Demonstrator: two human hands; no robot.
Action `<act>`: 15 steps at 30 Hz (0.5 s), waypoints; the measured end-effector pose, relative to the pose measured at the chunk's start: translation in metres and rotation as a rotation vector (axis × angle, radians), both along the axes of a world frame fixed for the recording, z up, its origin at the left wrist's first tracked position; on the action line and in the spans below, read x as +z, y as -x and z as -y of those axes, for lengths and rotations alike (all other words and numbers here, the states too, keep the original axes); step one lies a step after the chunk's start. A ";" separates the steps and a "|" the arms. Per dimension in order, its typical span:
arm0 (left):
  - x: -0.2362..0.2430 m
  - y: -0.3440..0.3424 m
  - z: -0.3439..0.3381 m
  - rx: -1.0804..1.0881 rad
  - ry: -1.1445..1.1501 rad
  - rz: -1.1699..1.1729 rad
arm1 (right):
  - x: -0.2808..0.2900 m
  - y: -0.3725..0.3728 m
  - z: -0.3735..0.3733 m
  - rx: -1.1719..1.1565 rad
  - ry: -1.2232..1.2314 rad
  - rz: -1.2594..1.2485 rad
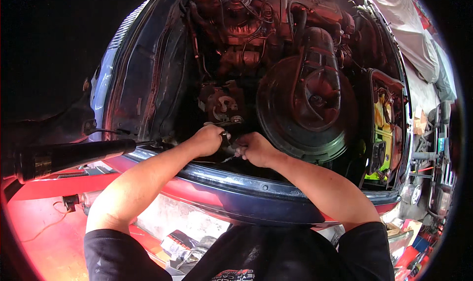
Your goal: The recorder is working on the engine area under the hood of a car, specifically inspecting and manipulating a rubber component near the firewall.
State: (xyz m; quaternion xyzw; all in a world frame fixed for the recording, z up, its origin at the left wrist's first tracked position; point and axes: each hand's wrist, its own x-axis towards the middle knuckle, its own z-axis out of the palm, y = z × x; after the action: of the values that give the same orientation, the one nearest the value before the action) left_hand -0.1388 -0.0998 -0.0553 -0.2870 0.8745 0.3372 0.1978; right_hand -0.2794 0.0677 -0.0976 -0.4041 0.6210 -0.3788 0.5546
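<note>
Both my hands are inside the front of an open engine bay, behind the bumper edge (266, 188). My left hand (209, 139) is closed around a small dark part, too small to name, just below a metal bracket assembly (223, 105). Beside it, my right hand (253, 149) has its fingers curled on a small, light-coloured piece that I cannot make out. A large round black air cleaner housing (286, 123) with a broad intake duct (315, 49) lies above and right of my right hand. The space under my hands is dark.
A black strut (74, 158) crosses the left side. The engine (241, 25) fills the back, and a compartment with yellow-green parts (382, 133) sits at the right. A pale draped cover (409, 34), assorted items (419, 192) and red equipment (44, 192) surround the car.
</note>
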 end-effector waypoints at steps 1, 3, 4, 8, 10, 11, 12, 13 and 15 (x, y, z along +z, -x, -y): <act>-0.001 0.000 -0.001 -0.001 0.000 0.004 | -0.002 -0.001 -0.001 0.006 0.013 0.008; 0.002 0.003 -0.003 0.328 -0.330 0.215 | -0.004 -0.001 -0.001 0.027 -0.001 -0.002; 0.001 0.004 -0.002 0.327 -0.331 0.218 | -0.005 -0.001 0.000 0.051 -0.014 -0.015; -0.003 0.007 0.000 0.177 -0.135 0.351 | -0.004 -0.002 0.003 0.106 0.017 -0.028; -0.007 0.011 0.000 0.110 -0.012 0.408 | -0.006 -0.003 0.002 0.093 0.027 0.010; -0.012 0.012 0.003 -0.012 0.012 0.438 | -0.006 -0.002 0.002 0.100 0.029 0.010; -0.016 0.011 0.005 -0.134 0.037 0.467 | -0.006 -0.002 0.001 0.106 0.008 0.020; -0.018 0.008 0.007 -0.128 0.039 0.467 | -0.006 -0.001 0.001 0.111 -0.013 0.031; -0.021 0.003 0.007 -0.074 -0.017 0.344 | 0.001 -0.001 0.002 0.102 -0.017 -0.002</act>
State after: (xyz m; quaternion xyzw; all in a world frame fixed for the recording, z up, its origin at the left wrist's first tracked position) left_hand -0.1422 -0.1068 -0.0765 -0.3065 0.8348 0.2832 0.3591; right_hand -0.2788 0.0658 -0.0970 -0.4310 0.6031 -0.3445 0.5760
